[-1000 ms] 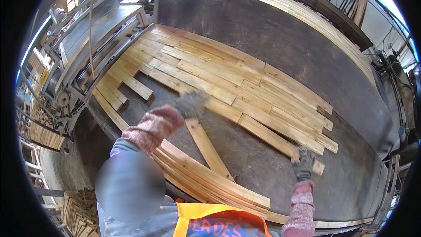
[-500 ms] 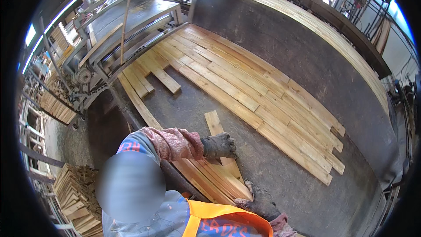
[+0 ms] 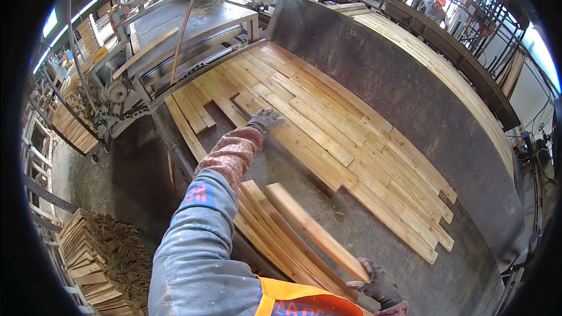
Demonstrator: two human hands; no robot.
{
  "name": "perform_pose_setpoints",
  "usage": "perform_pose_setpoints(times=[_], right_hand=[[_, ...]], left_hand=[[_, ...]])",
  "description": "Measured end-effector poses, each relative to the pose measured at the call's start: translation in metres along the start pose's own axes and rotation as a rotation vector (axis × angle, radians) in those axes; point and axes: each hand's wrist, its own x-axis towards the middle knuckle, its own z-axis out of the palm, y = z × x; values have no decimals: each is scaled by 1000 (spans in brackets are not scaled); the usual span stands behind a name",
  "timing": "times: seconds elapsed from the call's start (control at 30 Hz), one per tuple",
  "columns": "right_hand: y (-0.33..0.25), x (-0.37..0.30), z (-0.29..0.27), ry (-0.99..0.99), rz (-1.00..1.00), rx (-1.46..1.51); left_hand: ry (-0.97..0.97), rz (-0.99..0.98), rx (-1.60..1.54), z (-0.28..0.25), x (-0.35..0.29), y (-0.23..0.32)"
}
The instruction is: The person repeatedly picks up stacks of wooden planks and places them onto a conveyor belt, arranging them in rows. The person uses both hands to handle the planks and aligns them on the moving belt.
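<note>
My left hand (image 3: 266,122), in a dark grey work glove, reaches far out to the near edge of a layer of pale wooden boards (image 3: 333,117). Its fingers curl over a long wooden board (image 3: 307,153) on that edge, with a dark shadow along the board's near side. Close to my body, my gloved right hand (image 3: 379,285) is closed round the near end of another wooden board (image 3: 316,229). That one slants away to the left over the dark table, beside several narrow boards (image 3: 275,240) lying along the near rim.
A dark upright panel (image 3: 386,76) borders the layer's far side, with more boards (image 3: 439,61) behind it. A metal machine table (image 3: 187,23) stands at the far left. Stacked wood pieces (image 3: 96,263) are at lower left. A person in an orange cap (image 3: 434,10) is in the background.
My left hand has swung away from my body to the laid boards. The board near my right hand has turned and its near end is now in that hand. The view has shifted slightly.
</note>
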Motion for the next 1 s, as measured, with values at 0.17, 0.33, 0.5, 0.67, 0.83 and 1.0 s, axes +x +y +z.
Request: perform_pose_setpoints(times=[0.17, 0.33, 0.5, 0.67, 0.83, 1.0], right_hand=[[87, -20, -3, 307, 83, -111], [159, -50, 11, 313, 267, -487], [184, -26, 22, 406, 143, -718], [180, 21, 32, 503, 63, -693], [170, 55, 35, 656, 152, -772], [108, 89, 34, 837, 159, -547]], left_hand=[[37, 31, -215, 62, 14, -28], [75, 151, -835, 77, 26, -62], [74, -29, -95, 41, 24, -53], [4, 409, -494, -21, -59, 97], [-276, 1107, -508, -42, -175, 242], [-631, 1016, -457, -39, -163, 264]])
